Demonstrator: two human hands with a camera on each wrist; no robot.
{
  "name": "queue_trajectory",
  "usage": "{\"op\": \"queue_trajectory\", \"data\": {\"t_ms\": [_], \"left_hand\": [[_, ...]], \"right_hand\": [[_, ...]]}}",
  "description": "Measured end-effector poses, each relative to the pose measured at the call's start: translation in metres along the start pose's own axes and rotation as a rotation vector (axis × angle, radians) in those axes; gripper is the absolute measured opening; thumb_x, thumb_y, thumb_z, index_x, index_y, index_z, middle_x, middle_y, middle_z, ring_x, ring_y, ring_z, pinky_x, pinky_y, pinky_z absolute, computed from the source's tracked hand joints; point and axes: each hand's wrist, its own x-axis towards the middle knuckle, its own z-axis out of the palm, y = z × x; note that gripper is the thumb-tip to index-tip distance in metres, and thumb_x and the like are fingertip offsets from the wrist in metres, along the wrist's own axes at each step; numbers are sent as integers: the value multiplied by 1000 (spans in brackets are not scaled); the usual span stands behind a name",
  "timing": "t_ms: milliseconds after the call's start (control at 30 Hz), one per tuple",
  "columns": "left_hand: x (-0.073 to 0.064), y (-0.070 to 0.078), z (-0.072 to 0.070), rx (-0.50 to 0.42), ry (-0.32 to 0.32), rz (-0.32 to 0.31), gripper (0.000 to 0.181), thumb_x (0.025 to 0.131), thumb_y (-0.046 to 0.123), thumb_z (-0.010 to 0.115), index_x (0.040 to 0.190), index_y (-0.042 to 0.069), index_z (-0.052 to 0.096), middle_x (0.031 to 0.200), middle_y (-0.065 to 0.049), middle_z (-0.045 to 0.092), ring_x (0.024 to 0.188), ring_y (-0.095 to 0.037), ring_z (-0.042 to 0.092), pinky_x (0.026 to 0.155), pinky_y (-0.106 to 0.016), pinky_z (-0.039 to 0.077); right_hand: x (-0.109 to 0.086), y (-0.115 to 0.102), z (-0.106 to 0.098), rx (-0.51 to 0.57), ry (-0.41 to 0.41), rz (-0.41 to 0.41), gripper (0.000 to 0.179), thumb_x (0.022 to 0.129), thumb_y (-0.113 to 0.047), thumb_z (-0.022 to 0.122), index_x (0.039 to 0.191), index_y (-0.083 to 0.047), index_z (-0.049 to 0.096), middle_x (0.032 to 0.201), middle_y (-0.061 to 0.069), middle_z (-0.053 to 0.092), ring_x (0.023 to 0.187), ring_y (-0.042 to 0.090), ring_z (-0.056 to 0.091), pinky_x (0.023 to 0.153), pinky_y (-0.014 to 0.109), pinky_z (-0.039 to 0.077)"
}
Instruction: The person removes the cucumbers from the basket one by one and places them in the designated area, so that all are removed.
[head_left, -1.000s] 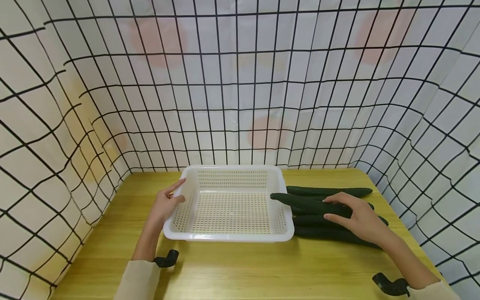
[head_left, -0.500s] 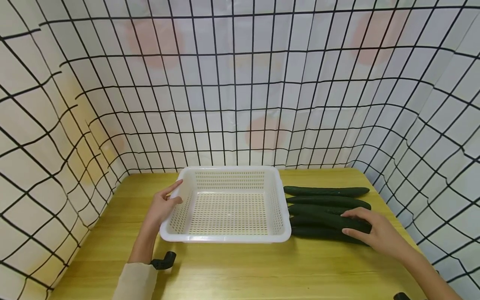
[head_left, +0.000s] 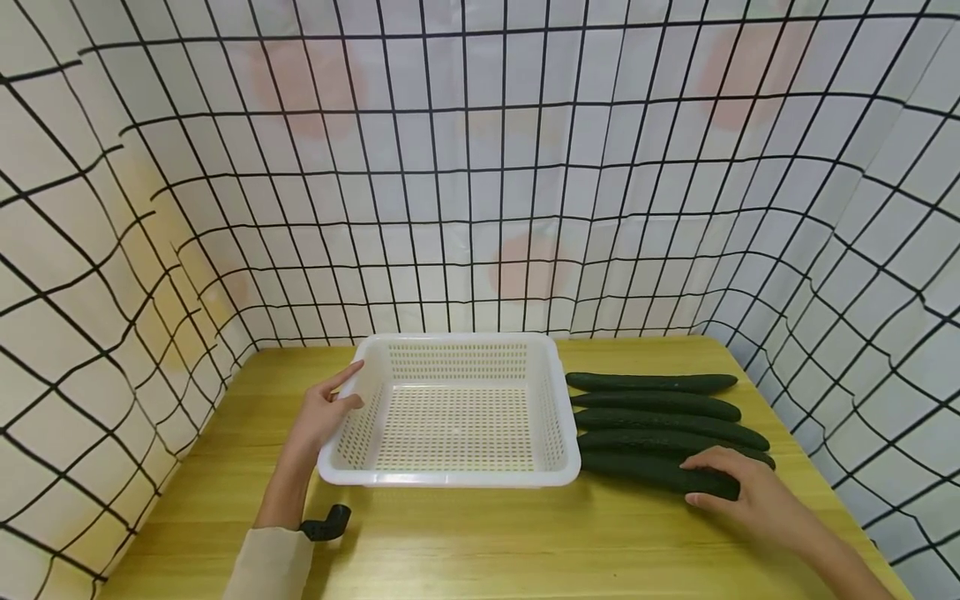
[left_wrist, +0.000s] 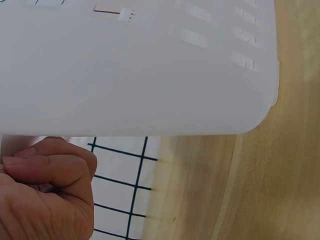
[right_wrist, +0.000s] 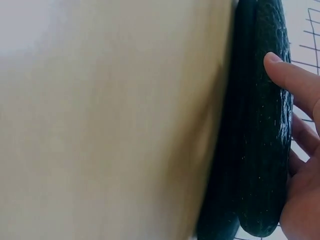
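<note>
A white plastic basket with slotted sides stands in the middle of the table. My left hand holds its left rim, thumb and index finger over the edge. The left wrist view shows that hand with curled fingers beside the white basket wall. Several dark green cucumbers lie side by side to the right of the basket. My right hand grips the nearest cucumber near its right end. In the right wrist view the thumb presses on a cucumber, the other fingers partly hidden behind it.
The farthest cucumber lies near the back of the yellow wooden table. White walls with a black grid enclose the back and both sides. A black wrist mount sits on the left wrist.
My right hand has come down and nearer with a cucumber that was raised across the row, its tip over the basket rim. My left hand keeps its hold on the basket.
</note>
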Motion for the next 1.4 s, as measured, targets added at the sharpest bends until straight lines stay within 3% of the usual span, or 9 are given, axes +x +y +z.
{"op": "queue_trajectory", "data": {"t_ms": [133,900,1000,1100,1167,1200,1267,1333,1400], "left_hand": [[0,-1,1,16,-2,4,69,93,10,62,156,32,46,134,-32,63,88,-25,74,72,-40,61],[1,-2,1,43,-13,14,63,99,19,61,158,35,43,144,-31,56,97,-28,72,74,-39,61],[0,-2,0,-12,-37,11,57,103,36,59,158,37,42,154,-20,50,115,-30,67,85,-42,59],[-2,-4,-2,-86,-93,45,60,105,52,48,161,35,34,168,-5,32,144,-32,44,111,-49,45],[-4,-6,-6,-117,-141,76,65,106,57,40,165,35,23,173,-1,18,152,-32,29,119,-54,33],[-5,-7,-9,-110,-156,93,67,106,59,36,166,35,17,173,-6,17,151,-34,30,118,-55,33],[-8,-9,-16,-67,-154,104,68,106,62,31,166,37,11,159,-17,34,133,-35,49,109,-52,44],[-13,-7,-23,-23,-142,104,69,106,62,30,167,35,12,130,-16,51,105,-27,59,91,-43,53],[-16,-7,-31,25,-114,108,70,106,62,31,166,29,21,102,-9,52,82,-20,56,75,-36,54]], "right_hand": [[-3,-1,5,-2,-8,14,38,81,-33,86,115,-38,70,115,-16,67,101,0,62,78,30,57],[-4,3,13,-80,-18,-36,36,76,-36,89,108,-39,71,115,-15,63,104,3,56,80,33,57],[-3,2,12,-64,-28,-26,35,77,-37,88,108,-38,71,115,-16,62,104,3,57,80,32,56],[-1,1,11,-46,-49,-2,33,79,-41,86,108,-39,71,115,-17,62,103,2,58,80,32,56],[0,0,10,-35,-68,15,34,79,-44,85,109,-40,70,115,-17,62,103,2,58,80,33,56],[0,0,10,-31,-77,22,34,80,-45,85,110,-40,70,115,-18,62,103,3,58,80,33,56],[1,-1,9,-24,-94,27,35,80,-47,84,111,-40,69,115,-18,61,103,3,59,80,34,56],[2,-2,8,-3,-103,30,36,80,-46,84,112,-39,69,115,-17,62,100,3,59,78,32,56],[3,-2,8,27,-100,16,36,81,-44,84,112,-36,70,113,-17,62,96,3,58,77,30,55]]}}
